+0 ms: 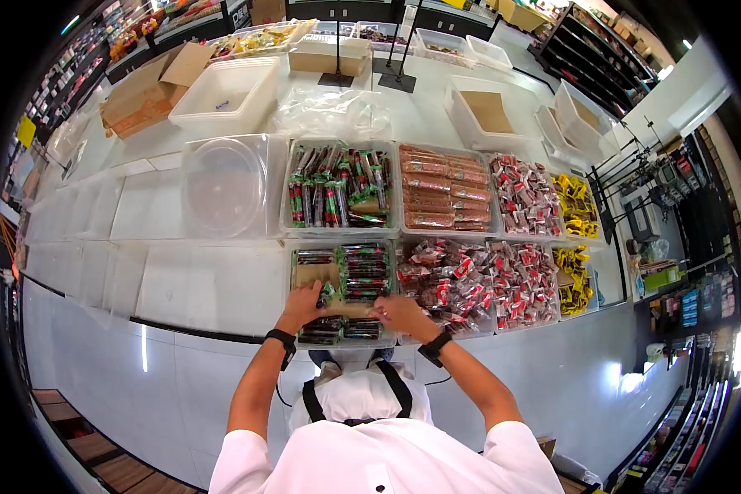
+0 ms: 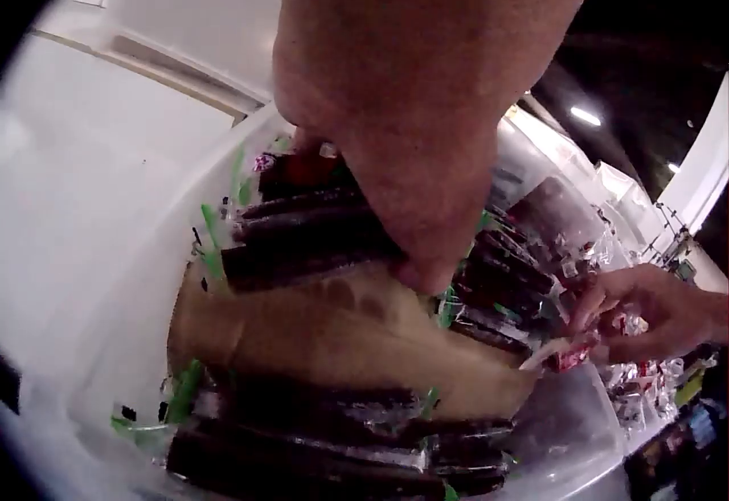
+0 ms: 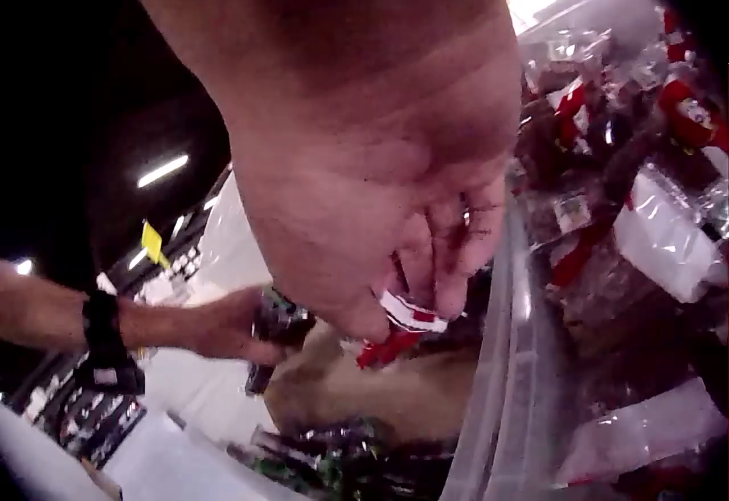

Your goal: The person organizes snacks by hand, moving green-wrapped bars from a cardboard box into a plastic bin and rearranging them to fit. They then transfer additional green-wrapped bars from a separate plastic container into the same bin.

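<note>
I have the left hand point(image 1: 305, 305) gripping dark wrapped sticks point(image 2: 308, 251), the right hand's point(image 1: 400, 314) fingers pinching a red-and-white packet point(image 3: 401, 323) over the bin point(image 2: 566, 438).

A shop is indicated by wrapped goods point(image 1: 364, 272) sorted into plastic bins point(image 2: 570, 438) and by tiered shelving point(image 1: 589, 49).

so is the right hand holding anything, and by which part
The right hand pinches a small red-and-white packet, apparently by one end.

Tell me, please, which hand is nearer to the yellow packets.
Right. The right hand is left of the yellow packets, with red packets between; the left hand is farther left.
</note>
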A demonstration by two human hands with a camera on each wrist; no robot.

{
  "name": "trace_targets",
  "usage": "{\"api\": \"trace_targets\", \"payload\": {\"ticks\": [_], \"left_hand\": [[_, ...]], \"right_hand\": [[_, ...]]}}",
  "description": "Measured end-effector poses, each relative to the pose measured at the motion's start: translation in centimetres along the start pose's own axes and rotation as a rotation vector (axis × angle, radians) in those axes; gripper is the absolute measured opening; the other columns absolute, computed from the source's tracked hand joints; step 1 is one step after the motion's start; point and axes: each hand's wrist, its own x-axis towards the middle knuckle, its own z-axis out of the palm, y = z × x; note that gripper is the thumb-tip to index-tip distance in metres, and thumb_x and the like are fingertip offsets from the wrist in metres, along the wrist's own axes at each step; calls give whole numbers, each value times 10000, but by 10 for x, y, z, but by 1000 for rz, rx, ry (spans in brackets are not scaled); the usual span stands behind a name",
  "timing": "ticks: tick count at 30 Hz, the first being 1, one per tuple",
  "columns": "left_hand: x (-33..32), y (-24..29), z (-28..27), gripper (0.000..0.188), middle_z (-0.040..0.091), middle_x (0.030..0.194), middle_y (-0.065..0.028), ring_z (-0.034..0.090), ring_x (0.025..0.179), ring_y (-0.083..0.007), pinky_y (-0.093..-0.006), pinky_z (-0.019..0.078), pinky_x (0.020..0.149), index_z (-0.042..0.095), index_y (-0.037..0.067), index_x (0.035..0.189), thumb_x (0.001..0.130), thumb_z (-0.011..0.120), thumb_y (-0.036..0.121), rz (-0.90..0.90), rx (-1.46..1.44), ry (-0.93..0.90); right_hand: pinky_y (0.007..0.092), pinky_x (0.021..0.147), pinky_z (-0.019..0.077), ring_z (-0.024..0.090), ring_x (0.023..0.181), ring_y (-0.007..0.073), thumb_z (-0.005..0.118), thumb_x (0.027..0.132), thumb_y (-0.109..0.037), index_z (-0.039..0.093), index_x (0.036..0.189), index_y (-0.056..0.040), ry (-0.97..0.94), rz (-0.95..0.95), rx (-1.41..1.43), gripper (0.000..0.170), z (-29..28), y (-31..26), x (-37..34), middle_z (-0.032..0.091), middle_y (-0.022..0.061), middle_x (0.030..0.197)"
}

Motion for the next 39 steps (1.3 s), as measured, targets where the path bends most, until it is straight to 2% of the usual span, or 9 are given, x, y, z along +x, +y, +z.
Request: {"api": "trace_targets", "payload": {"ticks": [2,4,6,10,14,16,24,33,39], "left_hand": [[0,2,0,620,621,1009,-155,598,960,-344,-443,481,810,461,10,1134,684,756,317,-19,18,-3],[2,0,3,631,625,1001,-155,601,952,-344,-441,484,800,460,8,1142,683,759,321,-42,32,-2],[2,-8,12,630,637,960,-160,609,929,-345,-444,479,804,454,7,1145,694,754,330,-19,-8,46],[1,-10,13,639,639,955,-174,615,914,-350,-450,480,811,442,5,1170,710,745,329,68,13,138],[6,-3,11,627,615,984,-178,591,968,-347,-439,475,822,441,14,1165,707,747,316,-24,28,47],[7,-3,13,619,597,997,-179,569,999,-344,-438,463,836,445,17,1154,704,744,318,-43,18,45],[13,1,10,541,596,1063,-164,587,991,-332,-439,465,855,461,32,1113,721,727,292,-18,26,66],[28,-3,8,543,576,1147,-156,506,1134,-325,-464,393,949,449,56,1197,735,679,227,49,157,98],[22,-7,7,738,441,1297,-146,386,1250,-324,-473,323,1022,384,61,1332,735,750,294,-45,302,178]], "right_hand": [[408,605,512,653,718,310,643,819,-204,613,910,-67,74,55,63,168,-13,8,-7,656,133,758],[404,676,513,652,763,274,589,894,-256,625,955,-63,383,356,762,206,-30,26,-22,671,106,865],[371,693,508,650,788,240,552,931,-273,614,1014,-40,807,281,254,255,-59,62,-47,668,113,911],[414,699,491,631,813,309,531,937,-270,583,1049,-29,1102,813,-88,271,-98,130,-110,658,154,874],[468,732,471,605,828,362,518,927,-245,570,1052,-22,917,1161,-352,260,-95,194,-155,645,173,855],[500,791,441,575,907,380,511,905,-207,553,1049,0,797,1117,-467,255,-94,195,-162,632,195,902],[447,939,375,516,1047,357,451,830,1,517,1147,25,1174,761,-422,324,-88,161,-122,573,188,1104],[418,880,427,534,1034,319,596,753,4,571,991,-7,535,-157,45,239,-19,-13,30,572,134,1047],[392,878,438,529,1063,289,606,718,-12,580,960,-30,391,-189,-21,244,30,-44,70,576,105,1050]]}}
